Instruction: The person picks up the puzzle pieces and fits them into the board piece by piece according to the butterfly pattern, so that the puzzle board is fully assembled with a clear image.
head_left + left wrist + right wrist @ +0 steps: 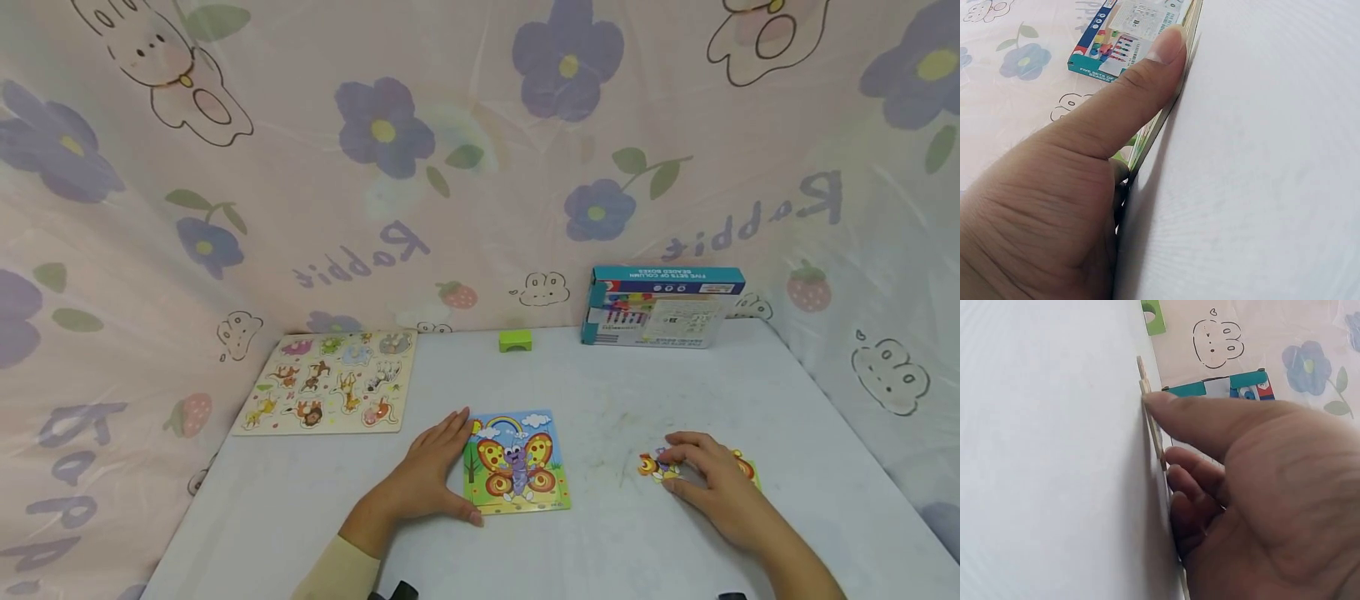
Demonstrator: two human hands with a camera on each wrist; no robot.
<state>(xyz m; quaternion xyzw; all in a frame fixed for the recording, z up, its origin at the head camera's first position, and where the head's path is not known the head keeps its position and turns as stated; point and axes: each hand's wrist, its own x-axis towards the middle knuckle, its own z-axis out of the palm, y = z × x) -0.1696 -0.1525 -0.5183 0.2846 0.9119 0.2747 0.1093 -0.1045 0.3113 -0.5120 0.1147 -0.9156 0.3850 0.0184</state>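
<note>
A square butterfly puzzle board [517, 461] lies on the table in the head view, its picture facing up. My left hand [431, 475] rests along its left side, fingers extended at the upper corner and thumb at the lower edge. The left wrist view shows that thumb [1147, 78] against the board's thin edge. To the right, my right hand [716, 483] pinches a small colourful puzzle piece [648, 467] between thumb and fingers. More pieces [747, 468] show partly behind this hand. From the right wrist, thin wooden edges [1152, 428] appear beside the thumb.
An animal puzzle board [326, 383] lies at the back left of the white table [585, 550]. A green arched block [515, 340] sits at the back middle. The beaded-boxes carton [660, 308] stands at the back right, against the patterned cloth [480, 208].
</note>
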